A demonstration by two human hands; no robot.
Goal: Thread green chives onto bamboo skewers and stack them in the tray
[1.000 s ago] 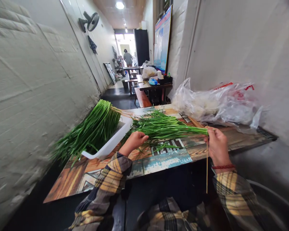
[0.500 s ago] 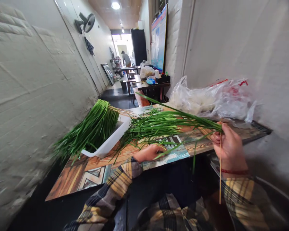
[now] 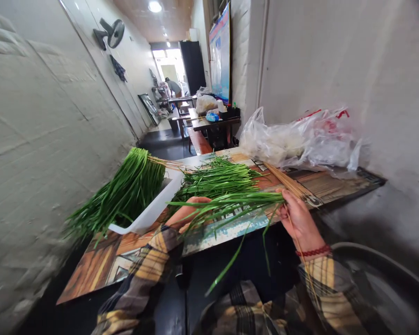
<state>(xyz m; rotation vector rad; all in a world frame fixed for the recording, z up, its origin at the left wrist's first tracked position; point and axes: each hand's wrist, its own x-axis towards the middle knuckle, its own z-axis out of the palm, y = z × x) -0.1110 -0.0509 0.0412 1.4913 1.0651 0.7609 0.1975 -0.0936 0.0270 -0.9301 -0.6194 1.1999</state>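
The right hand (image 3: pixel 298 221) is closed, fingers and thumb pinching the gathered end of a loose bunch of green stalks (image 3: pixel 251 199) together with a thin stick (image 3: pixel 302 258). The bunch stretches left over the near edge of the table (image 3: pixel 80 270), some blades drooping past it, a leafy heap (image 3: pixel 226 179) just on its far side. The left hand (image 3: pixel 190 209) lies at the leafy end, fingers partly curled; leaves hide whether it grips. These stalks should be light, limp, easily bruised and perhaps slippery, best held lightly at the firmer gathered end
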